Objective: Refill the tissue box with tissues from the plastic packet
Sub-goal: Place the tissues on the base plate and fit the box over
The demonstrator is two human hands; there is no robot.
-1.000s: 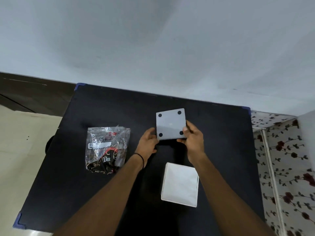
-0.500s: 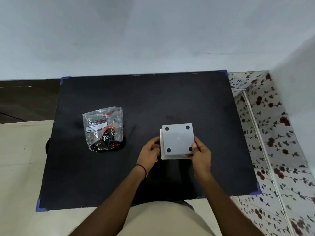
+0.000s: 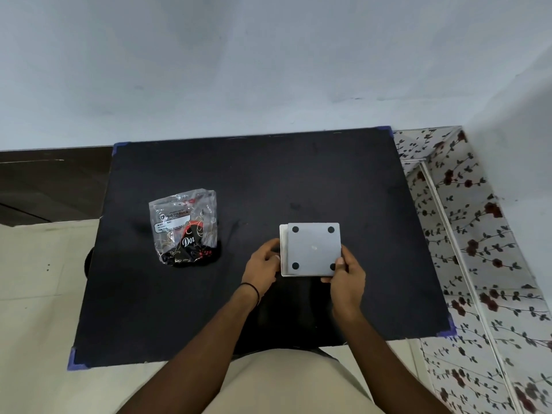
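The right hand (image 3: 346,276) grips the grey base panel (image 3: 313,249) of the tissue box at its near right corner, thumb laid on top beside one of the black pads and the other fingers curled beneath. The panel is a flat, smooth, matte square with rounded corners and four round black feet, one near each corner. It sits on top of the white tissue box (image 3: 283,258), shifted slightly toward 3 o'clock, so a thin white strip of the box shows along the left and near edges.

The left hand (image 3: 263,261), half closed, presses its fingertips against the left side of the box; a thin black band circles its wrist.

Box and panel lie on the black table (image 3: 268,180), a matte, slightly grainy square surface with blue corner guards, a little toward 4 o'clock of its centre. The plastic packet (image 3: 185,227) lies well apart toward 9 o'clock of the box: a crinkled, glossy clear bag with a white label and black, red and gold printing, slumped and wrinkled, untouched by either hand.
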